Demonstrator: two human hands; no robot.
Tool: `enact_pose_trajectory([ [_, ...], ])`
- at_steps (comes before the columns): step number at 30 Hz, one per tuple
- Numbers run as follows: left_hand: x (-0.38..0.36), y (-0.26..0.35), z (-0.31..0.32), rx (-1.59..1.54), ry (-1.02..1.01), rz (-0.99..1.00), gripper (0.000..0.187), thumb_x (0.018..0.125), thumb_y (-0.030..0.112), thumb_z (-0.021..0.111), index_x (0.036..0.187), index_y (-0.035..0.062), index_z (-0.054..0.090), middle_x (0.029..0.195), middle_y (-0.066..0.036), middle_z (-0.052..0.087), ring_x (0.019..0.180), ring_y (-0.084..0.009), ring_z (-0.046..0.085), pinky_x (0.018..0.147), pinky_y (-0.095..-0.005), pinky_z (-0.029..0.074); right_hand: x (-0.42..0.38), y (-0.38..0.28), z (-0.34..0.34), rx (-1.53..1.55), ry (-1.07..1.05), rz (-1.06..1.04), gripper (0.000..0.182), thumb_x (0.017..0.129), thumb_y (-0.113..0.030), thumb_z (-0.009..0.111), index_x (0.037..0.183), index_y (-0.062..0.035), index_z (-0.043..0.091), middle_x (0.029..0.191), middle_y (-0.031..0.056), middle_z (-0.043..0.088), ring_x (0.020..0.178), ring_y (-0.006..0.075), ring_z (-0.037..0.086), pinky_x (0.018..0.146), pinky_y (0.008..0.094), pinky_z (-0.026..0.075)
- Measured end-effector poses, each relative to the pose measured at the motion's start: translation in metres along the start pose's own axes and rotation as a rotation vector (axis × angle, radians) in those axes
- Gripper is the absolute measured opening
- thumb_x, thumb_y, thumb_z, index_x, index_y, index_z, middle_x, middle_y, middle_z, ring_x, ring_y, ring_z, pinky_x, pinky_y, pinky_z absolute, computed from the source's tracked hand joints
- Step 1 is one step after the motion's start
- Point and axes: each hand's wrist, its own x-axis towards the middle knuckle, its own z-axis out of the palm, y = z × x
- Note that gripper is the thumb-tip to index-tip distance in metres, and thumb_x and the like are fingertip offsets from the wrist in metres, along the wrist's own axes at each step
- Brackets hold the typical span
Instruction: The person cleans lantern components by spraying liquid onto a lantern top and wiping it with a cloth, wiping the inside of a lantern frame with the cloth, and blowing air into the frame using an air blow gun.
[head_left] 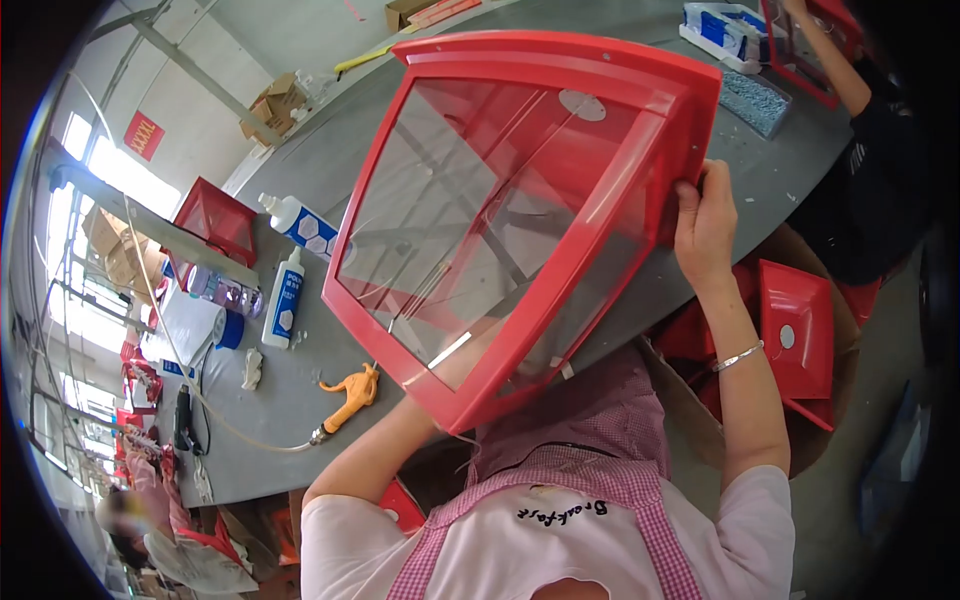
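Note:
A large red plastic housing with clear panels [440, 60] is held up at a tilt above the table, in the middle of the view. My right hand [707, 222] is closed on its right edge, the thumb on the near side. My left forearm [385, 445] passes behind the lower corner of the housing and shows faintly through the clear panel. The fingers of my left hand are hidden there. Left of the housing, an orange air blow gun [352, 395] with a hose lies on the grey table [275, 420].
White-and-blue bottles [285, 300] stand left of the housing, near a smaller red housing [215, 222]. Red parts [800, 330] fill a box at right. Another person's arm [835, 60] handles a red frame at upper right, beside a blue-and-white box [730, 35].

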Motion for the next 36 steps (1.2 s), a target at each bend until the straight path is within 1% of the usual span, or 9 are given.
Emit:
enact_pose_trajectory([
  [3, 0.0, -0.015, -0.028, 0.276, -0.096, -0.383, 0.015, 0.081, 0.015, 0.067, 0.091, 0.0039, 0.064, 0.09, -0.015, 0.063, 0.084, -0.0352, 0.063, 0.073, -0.0397, 0.052, 0.001, -0.002, 0.0, -0.005, 0.006, 0.004, 0.017, 0.103, -0.017, 0.051, 0.11, -0.0015, 0.052, 0.094, 0.0155, 0.055, 0.087, 0.0337, 0.059, 0.078, 0.0355, 0.048],
  [12, 0.028, -0.051, 0.068, -0.368, 0.059, -0.164, 0.026, 0.092, 0.025, 0.06, 0.096, -0.0004, 0.063, 0.097, -0.016, 0.064, 0.096, -0.0339, 0.062, 0.081, -0.0438, 0.051, 0.004, -0.005, 0.002, 0.014, 0.005, 0.014, 0.016, 0.103, -0.017, 0.05, 0.11, -0.0016, 0.052, 0.093, 0.0149, 0.056, 0.085, 0.0306, 0.058, 0.079, 0.0348, 0.047],
  [14, 0.082, 0.021, -0.015, 0.214, -0.098, -0.387, 0.021, 0.094, 0.021, 0.058, 0.096, 0.0008, 0.063, 0.097, -0.016, 0.065, 0.092, -0.0324, 0.064, 0.079, -0.0409, 0.052, 0.002, -0.004, -0.001, 0.014, -0.002, 0.002, 0.016, 0.103, -0.016, 0.05, 0.11, -0.0017, 0.052, 0.093, 0.0148, 0.056, 0.085, 0.03, 0.058, 0.079, 0.0345, 0.047],
  [20, 0.111, -0.138, 0.114, 0.177, -0.044, -0.487, 0.031, 0.091, 0.027, 0.062, 0.107, 0.0016, 0.069, 0.094, -0.012, 0.065, 0.1, -0.029, 0.061, 0.086, -0.0408, 0.053, 0.001, -0.004, 0.0, 0.024, 0.007, 0.001, 0.016, 0.103, -0.016, 0.05, 0.11, -0.0019, 0.051, 0.093, 0.0147, 0.056, 0.084, 0.0302, 0.058, 0.079, 0.0344, 0.047],
  [24, 0.095, -0.088, 0.084, -0.107, 0.07, 0.174, 0.032, 0.095, 0.024, 0.059, 0.115, -0.0006, 0.065, 0.099, -0.009, 0.063, 0.103, -0.0233, 0.059, 0.085, -0.0358, 0.054, 0.002, -0.001, 0.002, 0.024, 0.012, 0.004, 0.015, 0.103, -0.016, 0.05, 0.109, -0.0021, 0.051, 0.093, 0.0148, 0.055, 0.084, 0.0304, 0.057, 0.078, 0.0344, 0.047],
  [27, 0.134, -0.159, 0.073, 0.412, -0.056, 0.101, 0.024, 0.078, 0.011, 0.065, 0.102, 0.0101, 0.069, 0.095, -0.012, 0.07, 0.087, -0.0305, 0.066, 0.081, -0.039, 0.055, 0.002, -0.002, -0.003, 0.008, -0.014, -0.003, 0.015, 0.103, -0.016, 0.051, 0.109, -0.0021, 0.051, 0.092, 0.0147, 0.054, 0.084, 0.0305, 0.057, 0.077, 0.0344, 0.047],
  [30, 0.15, -0.152, 0.061, -0.187, 0.235, 0.189, 0.025, 0.079, 0.013, 0.066, 0.104, 0.0116, 0.069, 0.091, -0.012, 0.069, 0.083, -0.0287, 0.066, 0.08, -0.0381, 0.055, 0.002, -0.002, -0.001, 0.02, 0.006, -0.016, 0.015, 0.103, -0.016, 0.05, 0.108, -0.0021, 0.051, 0.092, 0.0149, 0.053, 0.084, 0.0315, 0.057, 0.077, 0.0349, 0.047],
  [32, 0.148, -0.075, 0.089, -0.319, 0.183, -0.28, 0.026, 0.079, 0.002, 0.066, 0.105, 0.002, 0.065, 0.095, -0.009, 0.068, 0.09, -0.0252, 0.064, 0.081, -0.0375, 0.054, 0.003, 0.0, 0.002, 0.029, 0.017, -0.012, 0.015, 0.102, -0.015, 0.05, 0.108, -0.002, 0.051, 0.092, 0.0153, 0.053, 0.084, 0.0325, 0.057, 0.077, 0.0354, 0.047],
  [36, 0.139, -0.061, 0.09, 0.052, 0.039, 0.048, 0.021, 0.085, 0.006, 0.065, 0.106, 0.0017, 0.064, 0.097, -0.008, 0.068, 0.088, -0.0226, 0.063, 0.08, -0.0361, 0.053, 0.0, 0.001, 0.0, 0.017, -0.012, -0.003, 0.015, 0.099, -0.013, 0.054, 0.107, -0.0013, 0.052, 0.093, 0.0166, 0.052, 0.084, 0.0367, 0.056, 0.075, 0.0392, 0.047],
])
